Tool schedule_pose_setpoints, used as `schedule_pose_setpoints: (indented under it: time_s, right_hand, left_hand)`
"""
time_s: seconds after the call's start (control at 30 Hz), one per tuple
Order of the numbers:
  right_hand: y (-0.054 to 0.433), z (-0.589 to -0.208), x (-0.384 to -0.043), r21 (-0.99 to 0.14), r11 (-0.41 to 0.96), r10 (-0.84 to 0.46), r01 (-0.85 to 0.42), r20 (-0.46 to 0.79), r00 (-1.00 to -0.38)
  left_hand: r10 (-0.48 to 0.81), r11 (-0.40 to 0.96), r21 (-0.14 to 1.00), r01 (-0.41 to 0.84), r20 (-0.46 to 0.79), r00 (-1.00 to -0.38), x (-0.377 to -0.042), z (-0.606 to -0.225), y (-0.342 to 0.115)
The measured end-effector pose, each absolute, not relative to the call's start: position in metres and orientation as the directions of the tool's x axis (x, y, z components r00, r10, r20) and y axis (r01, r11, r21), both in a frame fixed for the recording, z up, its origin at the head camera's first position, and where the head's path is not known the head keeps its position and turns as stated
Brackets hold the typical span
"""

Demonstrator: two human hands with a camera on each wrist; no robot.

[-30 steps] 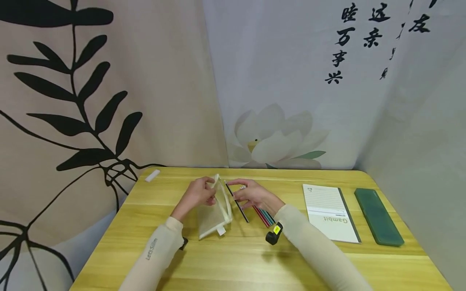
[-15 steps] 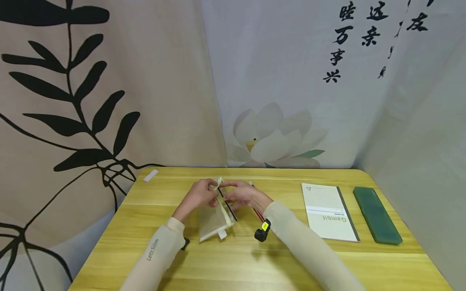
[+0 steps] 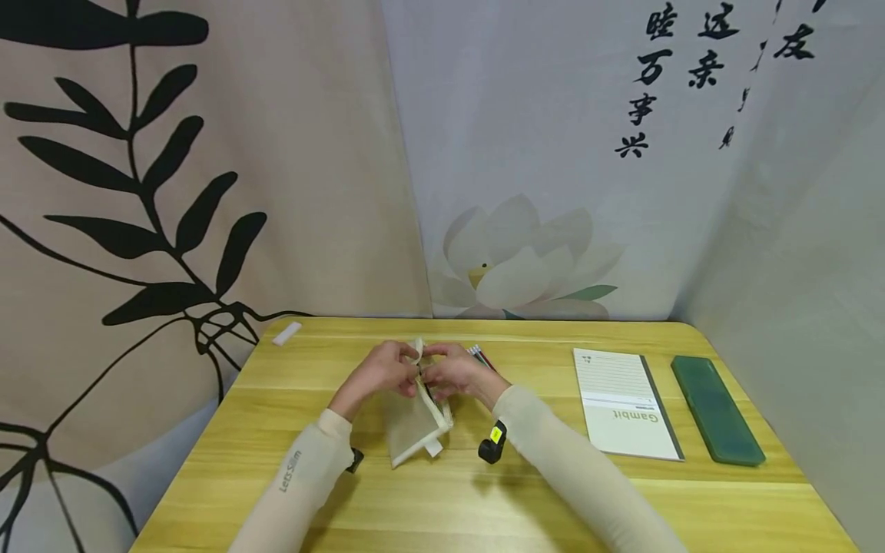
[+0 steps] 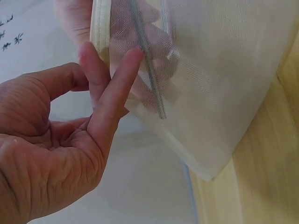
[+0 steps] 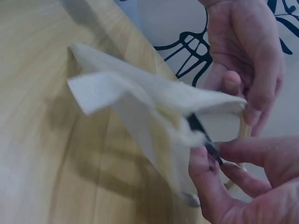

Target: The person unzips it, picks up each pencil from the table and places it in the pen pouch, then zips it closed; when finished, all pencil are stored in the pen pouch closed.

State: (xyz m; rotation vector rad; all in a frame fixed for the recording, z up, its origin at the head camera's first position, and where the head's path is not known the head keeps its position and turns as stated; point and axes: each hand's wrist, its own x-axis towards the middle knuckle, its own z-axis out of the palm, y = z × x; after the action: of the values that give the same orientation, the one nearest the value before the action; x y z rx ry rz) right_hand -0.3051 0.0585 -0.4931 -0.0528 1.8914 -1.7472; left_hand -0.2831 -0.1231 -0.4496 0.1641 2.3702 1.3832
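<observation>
A pale mesh zip pouch (image 3: pixel 409 430) hangs tilted above the table between both hands. My left hand (image 3: pixel 380 374) pinches its rim, and in the left wrist view the fingers (image 4: pixel 110 100) lie along the zip edge. My right hand (image 3: pixel 462 374) is at the pouch's mouth, holding a dark pencil (image 5: pixel 201 132) between thumb and fingers. The pencil's lower part shows through the mesh in the left wrist view. Several coloured pencils (image 3: pixel 482 357) lie on the table behind the right hand, mostly hidden by it.
A notepad (image 3: pixel 625 403) lies on the table (image 3: pixel 553 507) to the right, with a dark green case (image 3: pixel 717 410) beyond it. At the far left corner rests a small white eraser-like block (image 3: pixel 286 333). Printed curtains stand behind the table.
My right hand has moved left, bringing the dark pencil from beside the pouch into its mouth. The pouch has shifted slightly right and towards me. My left hand keeps its grip.
</observation>
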Motion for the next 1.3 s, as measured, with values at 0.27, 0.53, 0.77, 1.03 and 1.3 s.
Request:
schedule_pose_setpoints:
  time_s: [0.27, 0.53, 0.77, 1.03, 1.3]
  right_hand:
    - [0.052, -0.496, -0.298, -0.943, 0.167, -0.366, 0.289, -0.331, -0.87]
    - [0.055, -0.495, -0.294, -0.95, 0.133, -0.368, 0.282, -0.312, -0.876]
    - [0.066, -0.489, -0.293, -0.962, 0.145, -0.367, 0.231, -0.269, -0.89]
    - [0.11, -0.49, -0.305, -0.975, 0.153, -0.291, 0.159, -0.198, -0.936]
    - [0.161, -0.496, -0.314, -0.951, 0.282, -0.216, 0.122, -0.187, -0.958]
  left_hand:
    - [0.297, 0.487, 0.868, -0.1, -0.273, -0.915, -0.284, -0.447, -0.124]
    - [0.265, 0.54, 0.839, -0.072, -0.25, -0.931, -0.287, -0.449, -0.13]
    - [0.225, 0.558, 0.827, -0.069, -0.231, -0.947, -0.29, -0.446, -0.137]
    - [0.206, 0.514, 0.852, -0.099, -0.235, -0.95, -0.291, -0.444, -0.149]
    - [0.212, 0.494, 0.861, -0.118, -0.251, -0.945, -0.289, -0.448, -0.154]
